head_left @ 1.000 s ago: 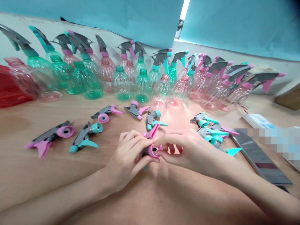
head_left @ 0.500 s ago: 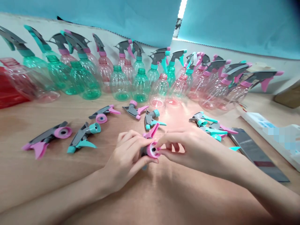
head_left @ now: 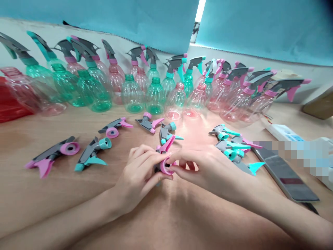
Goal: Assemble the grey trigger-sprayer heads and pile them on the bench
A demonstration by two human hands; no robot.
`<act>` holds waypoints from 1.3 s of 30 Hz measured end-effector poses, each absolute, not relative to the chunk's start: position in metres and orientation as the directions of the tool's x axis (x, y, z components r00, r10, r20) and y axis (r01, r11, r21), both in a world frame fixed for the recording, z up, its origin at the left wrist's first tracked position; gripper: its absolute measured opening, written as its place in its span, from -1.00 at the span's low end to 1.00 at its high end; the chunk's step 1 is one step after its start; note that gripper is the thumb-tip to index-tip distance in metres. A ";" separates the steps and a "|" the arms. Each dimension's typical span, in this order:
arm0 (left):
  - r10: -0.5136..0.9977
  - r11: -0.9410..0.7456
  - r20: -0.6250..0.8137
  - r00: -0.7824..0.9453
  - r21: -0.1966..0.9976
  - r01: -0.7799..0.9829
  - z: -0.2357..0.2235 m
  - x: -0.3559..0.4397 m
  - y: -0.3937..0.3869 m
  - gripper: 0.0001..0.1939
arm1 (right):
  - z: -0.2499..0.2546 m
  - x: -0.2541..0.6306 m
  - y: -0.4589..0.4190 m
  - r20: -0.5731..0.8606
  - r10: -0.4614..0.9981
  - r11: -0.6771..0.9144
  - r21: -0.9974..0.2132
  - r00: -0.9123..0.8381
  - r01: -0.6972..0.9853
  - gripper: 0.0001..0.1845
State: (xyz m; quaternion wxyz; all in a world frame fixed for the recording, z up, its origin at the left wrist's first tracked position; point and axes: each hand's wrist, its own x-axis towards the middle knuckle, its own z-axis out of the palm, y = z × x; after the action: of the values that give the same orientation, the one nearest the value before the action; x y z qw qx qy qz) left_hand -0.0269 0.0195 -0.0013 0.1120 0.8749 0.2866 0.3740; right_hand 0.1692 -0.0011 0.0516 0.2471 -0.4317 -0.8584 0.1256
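Note:
My left hand (head_left: 139,177) is wrapped round a grey spray head with a pink trigger and pink screw cap (head_left: 164,163), held just above the wooden table (head_left: 52,194). My right hand (head_left: 205,168) pinches the rim of that pink cap from the right with thumb and forefinger. Whether anything small sits between those fingertips cannot be made out. Loose spray heads lie around both hands: a pink one (head_left: 50,156) and a teal one (head_left: 92,152) to the left, several more (head_left: 234,147) to the right.
A long row of green and pink plastic spray bottles (head_left: 156,92), some capped with spray heads and some open-necked, stands along the back by the wall. A red container (head_left: 10,104) is at far left. A dark flat slab (head_left: 283,170) and a white box (head_left: 282,133) lie at right.
The hands have stayed together on the pink-capped spray head, with only small finger shifts around the cap. The view has drifted slightly.

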 end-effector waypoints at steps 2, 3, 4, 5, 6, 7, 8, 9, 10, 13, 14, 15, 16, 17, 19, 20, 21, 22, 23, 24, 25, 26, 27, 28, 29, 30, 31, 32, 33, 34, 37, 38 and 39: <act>0.581 -0.813 0.587 0.563 0.404 0.418 -0.001 -0.027 0.019 -0.76 | 0.055 0.169 -0.004 0.287 0.820 0.572 -0.367 -0.496 0.734 -0.87; 0.576 -0.817 0.587 0.569 0.398 0.417 -0.001 -0.027 0.019 -0.77 | 0.057 0.169 -0.006 0.270 0.827 0.560 -0.336 -0.493 0.757 -0.87; 0.571 -0.821 0.588 0.574 0.392 0.416 -0.001 -0.026 0.019 -0.78 | 0.059 0.168 -0.008 0.254 0.833 0.551 -0.310 -0.491 0.775 -0.86; 0.566 -0.824 0.586 0.580 0.386 0.415 -0.002 -0.026 0.020 -0.78 | 0.061 0.168 -0.009 0.239 0.837 0.545 -0.288 -0.492 0.787 -0.86; 0.563 -0.826 0.585 0.584 0.380 0.415 -0.002 -0.026 0.020 -0.79 | 0.063 0.168 -0.011 0.227 0.839 0.541 -0.273 -0.494 0.795 -0.85; 0.560 -0.828 0.585 0.587 0.376 0.415 -0.002 -0.026 0.020 -0.79 | 0.064 0.169 -0.012 0.216 0.841 0.539 -0.262 -0.496 0.800 -0.85; 0.555 -0.832 0.587 0.590 0.374 0.411 -0.002 -0.027 0.021 -0.78 | 0.064 0.169 -0.013 0.202 0.844 0.535 -0.258 -0.497 0.804 -0.85; 0.549 -0.836 0.590 0.592 0.376 0.400 -0.003 -0.027 0.021 -0.78 | 0.064 0.170 -0.013 0.191 0.844 0.535 -0.257 -0.501 0.805 -0.84; 0.541 -0.841 0.593 0.596 0.381 0.385 -0.003 -0.027 0.021 -0.77 | 0.063 0.170 -0.013 0.188 0.840 0.542 -0.255 -0.509 0.800 -0.84; 0.538 -0.842 0.600 0.593 0.414 0.346 -0.002 -0.028 0.022 -0.72 | 0.056 0.171 -0.011 0.237 0.797 0.601 -0.230 -0.555 0.765 -0.81; 0.545 -0.837 0.597 0.588 0.425 0.344 -0.002 -0.028 0.023 -0.70 | 0.054 0.171 -0.009 0.269 0.774 0.629 -0.225 -0.573 0.744 -0.81; 0.552 -0.832 0.592 0.587 0.434 0.345 -0.001 -0.028 0.023 -0.69 | 0.052 0.171 -0.008 0.300 0.752 0.655 -0.231 -0.587 0.720 -0.81; 0.556 -0.829 0.585 0.590 0.439 0.347 -0.001 -0.028 0.023 -0.68 | 0.051 0.172 -0.006 0.321 0.737 0.671 -0.249 -0.595 0.698 -0.81; 0.556 -0.829 0.579 0.596 0.441 0.345 -0.001 -0.028 0.023 -0.67 | 0.051 0.172 -0.005 0.330 0.731 0.680 -0.274 -0.597 0.680 -0.82; 0.544 -0.836 0.575 0.611 0.438 0.331 -0.001 -0.028 0.024 -0.66 | 0.053 0.175 -0.003 0.308 0.743 0.669 -0.326 -0.594 0.668 -0.85; 0.532 -0.843 0.582 0.616 0.433 0.319 -0.001 -0.028 0.024 -0.65 | 0.055 0.176 -0.003 0.289 0.752 0.659 -0.344 -0.592 0.669 -0.87; 0.523 -0.848 0.586 0.619 0.429 0.311 -0.001 -0.027 0.023 -0.64 | 0.058 0.178 -0.002 0.269 0.759 0.651 -0.356 -0.593 0.671 -0.89; 0.519 -0.850 0.587 0.621 0.426 0.308 -0.001 -0.027 0.023 -0.62 | 0.060 0.180 -0.002 0.253 0.765 0.643 -0.362 -0.593 0.675 -0.91; 0.525 -0.847 0.581 0.623 0.429 0.314 -0.002 -0.027 0.022 -0.59 | 0.062 0.182 -0.002 0.240 0.773 0.632 -0.362 -0.587 0.685 -0.91; 0.540 -0.838 0.570 0.620 0.437 0.327 -0.002 -0.027 0.021 -0.57 | 0.064 0.183 -0.002 0.235 0.785 0.618 -0.358 -0.573 0.700 -0.89; 0.562 -0.823 0.558 0.610 0.453 0.344 -0.002 -0.027 0.020 -0.55 | 0.064 0.183 -0.002 0.231 0.797 0.604 -0.357 -0.559 0.713 -0.84; 0.587 -0.805 0.548 0.596 0.473 0.359 -0.003 -0.027 0.020 -0.55 | 0.064 0.183 -0.002 0.223 0.809 0.587 -0.362 -0.544 0.724 -0.76; 0.609 -0.788 0.543 0.578 0.493 0.368 -0.003 -0.027 0.019 -0.56 | 0.063 0.181 -0.002 0.212 0.818 0.573 -0.376 -0.535 0.728 -0.67; 0.626 -0.776 0.547 0.556 0.511 0.371 -0.004 -0.028 0.018 -0.59 | 0.061 0.179 -0.003 0.197 0.824 0.562 -0.399 -0.531 0.724 -0.60; 0.638 -0.767 0.555 0.534 0.522 0.373 -0.005 -0.028 0.018 -0.64 | 0.059 0.177 -0.003 0.174 0.830 0.547 -0.431 -0.529 0.717 -0.55; 0.641 -0.765 0.566 0.518 0.526 0.371 -0.005 -0.028 0.017 -0.68 | 0.056 0.173 -0.004 0.148 0.835 0.532 -0.466 -0.530 0.707 -0.52; 0.636 -0.770 0.579 0.511 0.523 0.365 -0.006 -0.028 0.017 -0.72 | 0.054 0.170 -0.005 0.130 0.840 0.515 -0.495 -0.527 0.700 -0.52; 0.623 -0.781 0.591 0.512 0.513 0.357 -0.006 -0.028 0.018 -0.74 | 0.052 0.167 -0.006 0.119 0.846 0.500 -0.515 -0.519 0.697 -0.53; 0.606 -0.794 0.603 0.518 0.501 0.346 -0.007 -0.028 0.018 -0.75 | 0.050 0.165 -0.007 0.117 0.852 0.489 -0.526 -0.510 0.696 -0.56; 0.589 -0.806 0.612 0.527 0.488 0.334 -0.007 -0.028 0.019 -0.76 | 0.049 0.163 -0.008 0.116 0.858 0.479 -0.533 -0.501 0.697 -0.60; 0.559 -0.827 0.622 0.548 0.464 0.316 -0.004 -0.027 0.020 -0.75 | 0.051 0.161 -0.010 0.108 0.871 0.456 -0.536 -0.479 0.710 -0.77; 0.554 -0.831 0.623 0.552 0.461 0.313 -0.003 -0.027 0.019 -0.72 | 0.052 0.162 -0.010 0.106 0.872 0.454 -0.538 -0.478 0.710 -0.80; 0.547 -0.835 0.625 0.556 0.457 0.308 -0.002 -0.026 0.019 -0.68 | 0.054 0.163 -0.010 0.107 0.870 0.458 -0.540 -0.482 0.707 -0.81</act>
State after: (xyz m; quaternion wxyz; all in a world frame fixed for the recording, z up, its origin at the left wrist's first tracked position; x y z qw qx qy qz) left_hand -0.0258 0.0189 -0.0019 0.1491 0.8695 0.2459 0.4017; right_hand 0.1631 -0.0099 0.0543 0.1877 -0.4732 -0.8328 0.2175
